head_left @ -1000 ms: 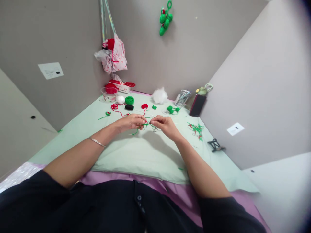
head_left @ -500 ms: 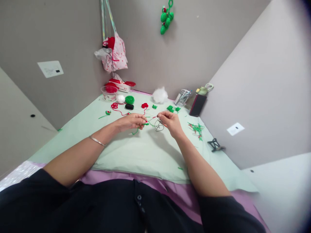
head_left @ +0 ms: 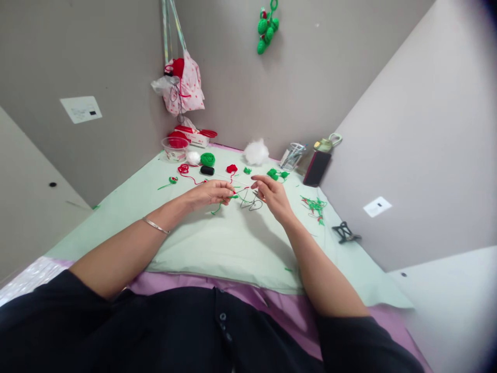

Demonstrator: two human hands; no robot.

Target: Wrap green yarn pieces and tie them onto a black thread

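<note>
My left hand [head_left: 217,192] pinches a small red and green crocheted piece [head_left: 234,196] above the mat. A green yarn tail [head_left: 216,210] hangs below its fingers. From the piece a thin dark needle-like shaft [head_left: 242,190] points right, with a bit of red yarn by its far end. My right hand [head_left: 271,192] is just right of that end, its index finger stretched out and apart from the shaft. Its other fingers are curled round small pointed metal scissors [head_left: 257,195], mostly hidden. Loops of thin grey cord [head_left: 252,205] dangle between the hands.
Behind the hands lie a green yarn ball [head_left: 207,159], a black thread spool [head_left: 207,170], a red crocheted piece [head_left: 232,168] and white stuffing [head_left: 256,152]. Green yarn scraps [head_left: 314,206] and a black claw clip [head_left: 345,232] lie right. A phone [head_left: 317,169] leans near the wall.
My right fingers have let go of the shaft's far end, and the index finger has straightened. The grey cord loops have shifted slightly left. My left hand keeps its pinch.
</note>
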